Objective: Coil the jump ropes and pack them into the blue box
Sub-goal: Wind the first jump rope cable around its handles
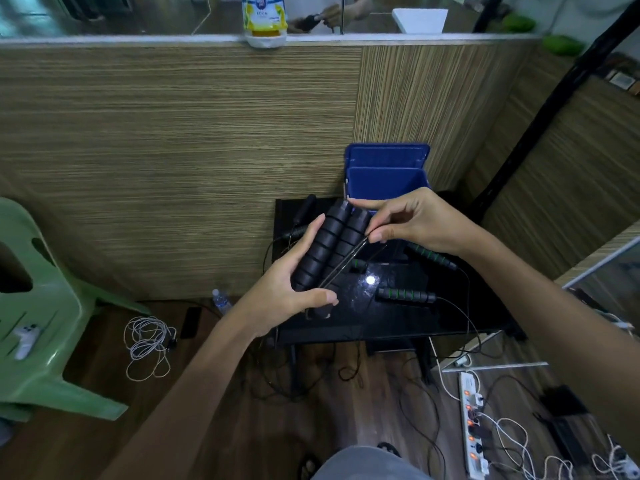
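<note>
your left hand [294,282] sits nearest you, over the near left part of the black table [388,323], fingers and thumb wrapped round a pair of ribbed black handles [329,247] laid side by side. your right hand [408,220] pinches the thin cord [349,259] just where it crosses the upper handle, forefinger stretched out to the handle tips. so both hands are closed on the same rope, one on its handles, one on its cord.

the blue box [388,181] stands open at the far edge of the table, lid up against the wood panel, and nothing shows inside it from here. two green-ringed handles [405,295] lie on the right half of the table, their cord trailing off the near edge to the floor. another black handle [304,206] lies at the far left corner.

you look to be at the winding step. keep the two handles pressed flat together so they make a firm core, and lay each turn snug beside the last rather than over it. hold light tension with the pinch; let it slip only as you come round. much of the cord seems to hang below the table, so draw it up a little at a time or it may snag on the floor cables [433,427].
</note>
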